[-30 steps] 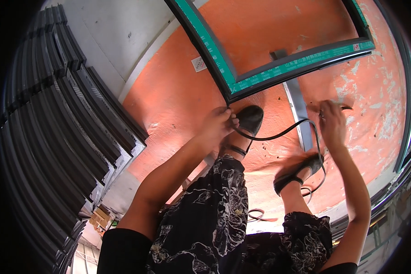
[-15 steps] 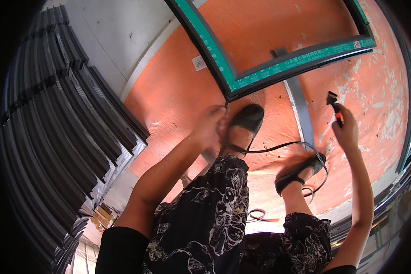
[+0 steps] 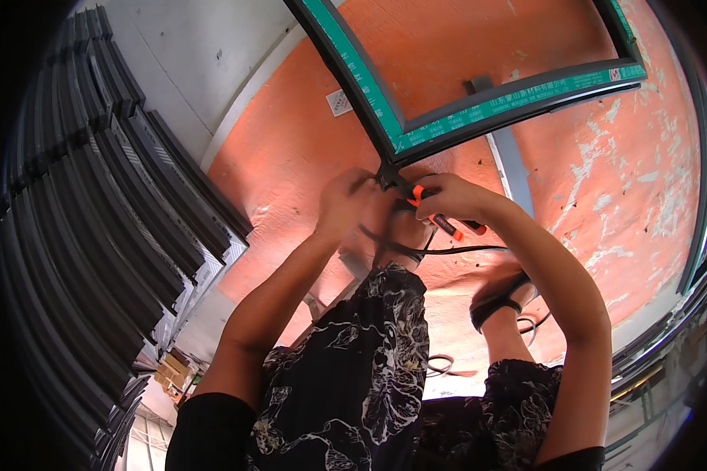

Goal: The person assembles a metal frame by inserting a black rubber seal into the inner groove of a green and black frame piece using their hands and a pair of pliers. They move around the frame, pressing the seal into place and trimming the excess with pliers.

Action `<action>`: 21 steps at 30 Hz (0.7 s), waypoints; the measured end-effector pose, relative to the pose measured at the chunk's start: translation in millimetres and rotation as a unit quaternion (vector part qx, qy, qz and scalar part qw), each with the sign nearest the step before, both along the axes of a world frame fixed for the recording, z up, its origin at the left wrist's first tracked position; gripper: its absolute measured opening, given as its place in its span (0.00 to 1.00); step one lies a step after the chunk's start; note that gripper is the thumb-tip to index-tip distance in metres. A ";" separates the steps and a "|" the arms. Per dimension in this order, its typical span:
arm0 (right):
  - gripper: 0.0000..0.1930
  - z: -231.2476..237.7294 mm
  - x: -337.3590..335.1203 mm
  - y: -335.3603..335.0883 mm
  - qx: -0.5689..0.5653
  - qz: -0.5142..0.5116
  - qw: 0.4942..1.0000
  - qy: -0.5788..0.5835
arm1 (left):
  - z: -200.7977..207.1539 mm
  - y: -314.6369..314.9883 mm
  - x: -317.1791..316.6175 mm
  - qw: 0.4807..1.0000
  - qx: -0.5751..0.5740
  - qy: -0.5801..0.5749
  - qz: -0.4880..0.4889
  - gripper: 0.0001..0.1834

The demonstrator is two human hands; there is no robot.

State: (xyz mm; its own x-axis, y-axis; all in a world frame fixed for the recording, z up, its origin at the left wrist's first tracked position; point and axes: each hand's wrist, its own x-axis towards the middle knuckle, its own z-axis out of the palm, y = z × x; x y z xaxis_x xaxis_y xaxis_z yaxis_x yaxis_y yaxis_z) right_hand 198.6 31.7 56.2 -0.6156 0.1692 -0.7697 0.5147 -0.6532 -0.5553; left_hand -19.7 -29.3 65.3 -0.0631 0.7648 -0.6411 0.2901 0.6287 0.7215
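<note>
Right hand (image 3: 457,198) grips an orange-and-black tool (image 3: 446,226) slanting up-left to the frame's (image 3: 479,119) near corner; left hand (image 3: 344,206) just beside, hold too blurred to tell.

The frame (image 3: 479,116) is cut off by the top edge. Just below its near corner, the left hand (image 3: 346,206) is blurred, and what it holds cannot be made out. The right hand (image 3: 452,196), also below the frame, covers part of the cutter (image 3: 445,226), whose dark head merges with that corner, so contact is unclear. Farther below the frame, the right forearm (image 3: 562,263) hides stretches of the strip (image 3: 471,249) and right shoe (image 3: 491,302). Left of the frame, the label's (image 3: 338,103) print is too small to read.
</note>
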 end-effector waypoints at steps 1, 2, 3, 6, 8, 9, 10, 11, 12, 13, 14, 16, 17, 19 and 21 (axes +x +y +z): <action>0.24 -3.0 -1.2 -3.6 0.025 -0.008 1.000 0.004 | 2.7 2.4 -1.0 0.999 0.008 0.030 -0.028 0.08; 0.24 -4.9 -1.1 -5.3 0.051 -0.016 0.999 0.008 | 1.3 2.5 -0.6 0.999 0.008 0.028 -0.026 0.08; 0.24 -5.2 -1.3 -5.2 0.049 -0.014 0.999 0.010 | 0.1 1.0 -1.6 0.999 0.014 0.024 -0.019 0.08; 0.23 3.6 -1.2 1.1 0.057 0.016 0.998 0.009 | 1.6 2.9 -4.4 0.999 0.023 0.030 -0.028 0.08; 0.23 17.3 -5.7 9.5 0.029 0.059 0.998 -0.012 | 1.1 2.9 -7.5 0.998 0.026 0.041 -0.042 0.08; 0.23 22.0 -8.0 12.4 0.029 0.061 0.998 -0.014 | 0.7 3.1 -9.0 0.998 0.024 0.045 -0.047 0.08; 0.22 25.6 -11.0 14.8 0.018 0.063 0.998 -0.027 | 0.3 3.1 -9.9 0.997 0.021 0.050 -0.053 0.08; 0.21 27.3 -12.9 16.2 0.006 0.064 0.997 -0.040 | -0.3 2.9 -9.9 0.997 0.021 0.050 -0.051 0.08; 0.21 20.8 -11.4 12.1 0.006 0.065 0.997 -0.040 | -1.7 2.5 -9.2 0.993 0.051 0.076 -0.073 0.08; 0.20 10.2 -8.9 4.8 0.014 0.047 0.998 -0.031 | -1.0 2.9 -8.5 0.987 0.081 0.102 -0.095 0.08; 0.19 2.8 -7.5 -0.8 0.023 0.028 0.999 -0.022 | 3.0 5.5 -6.2 0.987 0.082 0.102 -0.095 0.08; 0.18 -3.4 -10.0 -5.1 0.011 0.005 1.000 -0.022 | 15.3 13.4 -1.7 0.960 0.121 0.188 -0.171 0.07; 0.17 -4.5 -10.7 -6.1 0.000 -0.020 1.000 -0.024 | 14.9 12.6 -2.7 0.960 0.120 0.189 -0.170 0.07; 0.17 -3.9 -11.1 -5.7 0.012 -0.013 1.000 -0.023 | 13.2 11.2 -4.3 0.964 0.120 0.183 -0.153 0.07; 0.16 -4.2 -10.6 -6.3 0.024 -0.006 0.999 -0.022 | 10.8 10.3 -4.7 0.969 0.104 0.171 -0.144 0.07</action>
State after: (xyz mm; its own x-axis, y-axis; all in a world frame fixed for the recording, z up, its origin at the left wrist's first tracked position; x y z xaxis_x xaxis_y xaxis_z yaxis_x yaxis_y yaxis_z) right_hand 188.1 25.4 51.9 -0.5796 0.2144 -0.7862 0.5310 -0.6324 -0.5640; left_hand -24.4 -19.0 76.0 -0.0089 0.8926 -0.4508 0.6770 0.3371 0.6542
